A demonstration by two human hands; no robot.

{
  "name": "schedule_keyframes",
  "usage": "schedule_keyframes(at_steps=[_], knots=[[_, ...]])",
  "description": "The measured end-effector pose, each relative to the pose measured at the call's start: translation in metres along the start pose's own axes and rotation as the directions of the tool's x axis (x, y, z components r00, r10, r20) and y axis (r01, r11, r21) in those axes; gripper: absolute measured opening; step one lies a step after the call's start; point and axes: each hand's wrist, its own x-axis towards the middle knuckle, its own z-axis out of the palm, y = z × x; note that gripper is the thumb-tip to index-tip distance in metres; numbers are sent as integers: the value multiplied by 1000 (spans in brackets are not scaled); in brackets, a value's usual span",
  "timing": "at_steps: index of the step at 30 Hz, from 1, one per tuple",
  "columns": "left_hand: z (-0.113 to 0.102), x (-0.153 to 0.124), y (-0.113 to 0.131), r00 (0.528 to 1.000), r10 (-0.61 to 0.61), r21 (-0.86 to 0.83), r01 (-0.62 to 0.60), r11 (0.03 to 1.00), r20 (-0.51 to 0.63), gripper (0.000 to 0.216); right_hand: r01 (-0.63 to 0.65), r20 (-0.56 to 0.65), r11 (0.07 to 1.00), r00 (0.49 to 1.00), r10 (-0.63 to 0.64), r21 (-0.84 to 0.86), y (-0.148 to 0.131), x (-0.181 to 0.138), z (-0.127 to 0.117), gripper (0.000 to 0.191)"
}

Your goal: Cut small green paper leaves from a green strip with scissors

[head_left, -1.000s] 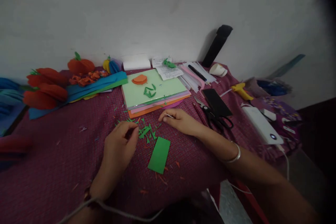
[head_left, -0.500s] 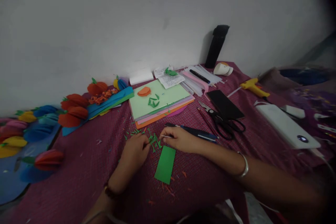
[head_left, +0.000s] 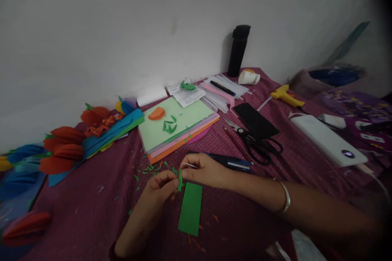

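Note:
Both hands meet above the table. My left hand (head_left: 157,191) pinches a small green paper piece (head_left: 180,181) between thumb and fingers. My right hand (head_left: 205,170) is closed at the same piece, its fingertips touching the upper end. A thin white stick (head_left: 190,165) also lies in my right hand's fingers; its full shape is hidden. Just below the hands is a green paper rectangle (head_left: 190,209) lying flat on the cloth. Small green paper scraps (head_left: 150,169) are scattered beyond my left hand.
A stack of coloured sheets (head_left: 177,122) holds green cut pieces and an orange piece. Scissors (head_left: 255,142), a dark phone (head_left: 255,120), a dark blue pen-like tool (head_left: 228,161) and a power bank (head_left: 329,138) lie right. Paper pumpkins (head_left: 63,158) line the left; a black bottle (head_left: 238,51) stands behind.
My left hand has turned and now pinches a green paper piece lifted from the scraps. My right hand has come in against it, still with the white stick. The view has shifted rightward.

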Motion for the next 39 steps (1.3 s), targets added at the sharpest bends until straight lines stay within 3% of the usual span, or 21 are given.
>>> schedule_keyframes(at_steps=[5, 11, 15, 19, 23, 28, 35, 39], knots=[[9, -11, 1, 999, -32, -91, 31, 995, -15, 14, -71, -28, 994, 997, 69, -78, -2, -6, 6, 11], [18, -24, -1, 1000, -1, -48, 2, 999, 30, 17, -51, 47, 984, 997, 60, -171, -12, -21, 9, 9], [20, -25, -3, 999, -4, -122, 8, 993, 34, 15, -92, 67, 979, 992, 106, -179, -14, -22, 7, 13], [23, -21, -7, 997, -62, -291, 47, 956, -41, 13, -54, 19, 995, 998, 55, -83, -12, -21, 5, 13], [23, -18, -11, 986, -121, -402, 66, 913, -114, 14, -24, -34, 994, 999, 20, -109, -10, -23, 4, 25], [21, -17, -11, 985, -52, -307, 0, 952, -163, 22, -154, 63, 988, 986, 154, -14, -6, -21, 5, 35], [21, -19, -8, 951, -53, -325, -51, 944, -304, 20, -99, 18, 995, 995, 99, -11, -13, -22, 9, 29], [20, -18, -12, 955, -34, -315, -64, 947, -296, 17, -123, 34, 992, 992, 121, 32, -11, -21, 12, 31]])
